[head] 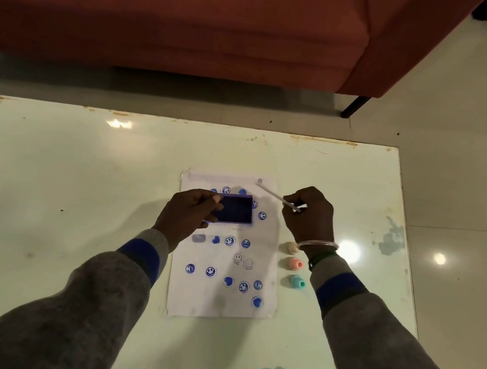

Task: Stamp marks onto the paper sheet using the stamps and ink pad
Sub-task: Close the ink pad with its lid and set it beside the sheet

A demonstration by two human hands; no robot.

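From the head camera, the step in hand looks like inking or re-inking: the left hand point(191, 213) grips the open ink pad point(235, 208) by its left end, holding it over the far half of the paper sheet point(218, 307); whether the pad rests on the sheet or hovers just above it I cannot tell; the right hand point(309, 215) pinches a thin, pale, rod-like stick point(270, 192) whose far tip ends in a small round head near the sheet's far right corner; it may be a slim stamp, though its face is too small to read.

The next move, I judge, calls for bringing that round tip down flat onto the dark pad, pressing lightly, then carrying it to a bare patch of paper; the middle and near left of the sheet have room.

The sheet is white, thin and rectangular, lying toward the right side of the tabletop point(53, 176), with scattered blue round smiley marks and solid blots, plus a few faint ones; the pad is a flat rectangle with a purple rim and near-black inked face; three small stubby stamps stand in a row just beside the sheet's right edge: a cream stamp point(291, 247), a pink stamp point(296, 264) and a teal stamp point(297, 283), matte and rounded; the tabletop is glossy pale green, chipped along its far edge.
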